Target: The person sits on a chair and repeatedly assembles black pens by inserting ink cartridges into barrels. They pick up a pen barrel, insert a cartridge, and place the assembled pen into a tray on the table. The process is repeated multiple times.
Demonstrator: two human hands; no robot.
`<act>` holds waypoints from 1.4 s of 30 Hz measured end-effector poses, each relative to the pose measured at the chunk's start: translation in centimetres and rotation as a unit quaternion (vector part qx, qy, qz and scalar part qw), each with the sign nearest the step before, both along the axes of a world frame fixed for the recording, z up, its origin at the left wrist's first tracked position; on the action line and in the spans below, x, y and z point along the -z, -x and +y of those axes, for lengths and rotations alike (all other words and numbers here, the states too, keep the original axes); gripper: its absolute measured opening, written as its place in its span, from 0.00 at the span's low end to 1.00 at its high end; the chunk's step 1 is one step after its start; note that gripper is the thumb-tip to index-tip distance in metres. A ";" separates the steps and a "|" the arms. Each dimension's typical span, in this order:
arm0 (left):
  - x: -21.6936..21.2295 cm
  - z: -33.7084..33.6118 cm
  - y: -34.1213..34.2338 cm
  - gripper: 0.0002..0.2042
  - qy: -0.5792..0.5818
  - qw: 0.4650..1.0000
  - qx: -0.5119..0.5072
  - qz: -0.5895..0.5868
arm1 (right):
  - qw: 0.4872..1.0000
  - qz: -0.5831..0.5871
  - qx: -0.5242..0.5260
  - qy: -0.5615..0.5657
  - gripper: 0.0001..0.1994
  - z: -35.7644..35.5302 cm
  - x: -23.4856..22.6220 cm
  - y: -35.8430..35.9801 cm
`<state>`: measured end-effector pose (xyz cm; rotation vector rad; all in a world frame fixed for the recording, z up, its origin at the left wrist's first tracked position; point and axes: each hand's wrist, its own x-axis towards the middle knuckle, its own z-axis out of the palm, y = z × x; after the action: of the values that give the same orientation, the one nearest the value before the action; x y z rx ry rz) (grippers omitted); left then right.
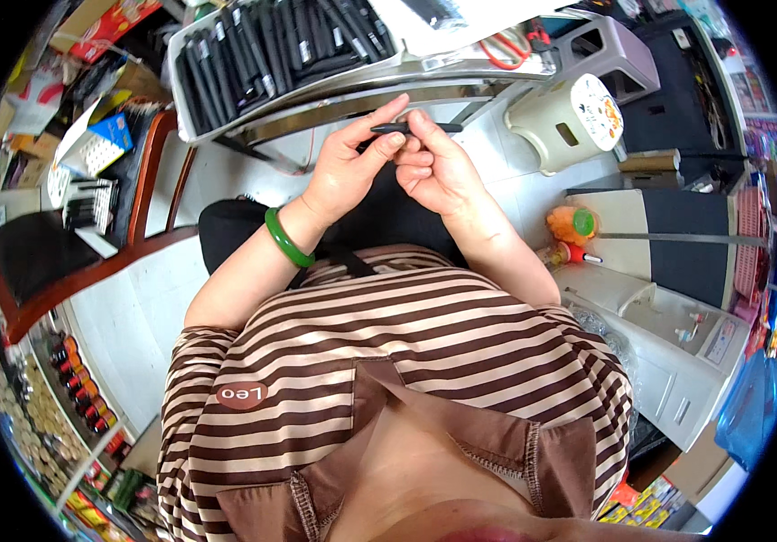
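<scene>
A slim black pen (pixel 390 128) lies crosswise between my two hands, in front of my body. My left hand (pixel 345 165), with a green bangle on the wrist, has its thumb against the pen and its forefinger stretched out past it. On the other side, my right hand (pixel 441 172) pinches the pen between thumb and curled fingers, and a dark end sticks out to the right. The middle of the pen is hidden by fingers. Beyond my hands stands a white tray (pixel 184 107) filled with many black pens, laid side by side on a table.
Red-handled scissors (pixel 504 54) lie at the table's right edge. A cream stool (pixel 537 122) and a grey stool (pixel 628 56) stand to the right. At the left is a wooden chair (pixel 149 181) with a dark seat. White drawers (pixel 668 388) stand at lower right.
</scene>
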<state>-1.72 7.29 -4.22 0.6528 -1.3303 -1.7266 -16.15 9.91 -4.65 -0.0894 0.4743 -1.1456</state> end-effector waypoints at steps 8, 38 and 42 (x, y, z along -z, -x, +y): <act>1.1 3.6 -6.9 0.10 -0.110 0.987 -0.116 0.030 | 0.992 -0.026 -0.090 -0.086 0.11 1.8 1.1 -3.6; 4.8 6.5 -10.5 0.10 -0.192 0.957 -0.191 0.103 | 0.896 0.352 -0.255 0.095 0.16 4.2 3.5 -6.1; 5.2 6.2 -10.2 0.11 -0.192 0.954 -0.206 0.104 | 0.887 0.422 -0.113 0.147 0.14 4.1 4.2 -7.0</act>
<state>8.43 13.46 -9.40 0.8703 -0.6551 -1.6577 -9.11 13.98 -8.81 -0.9166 1.0237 -0.8952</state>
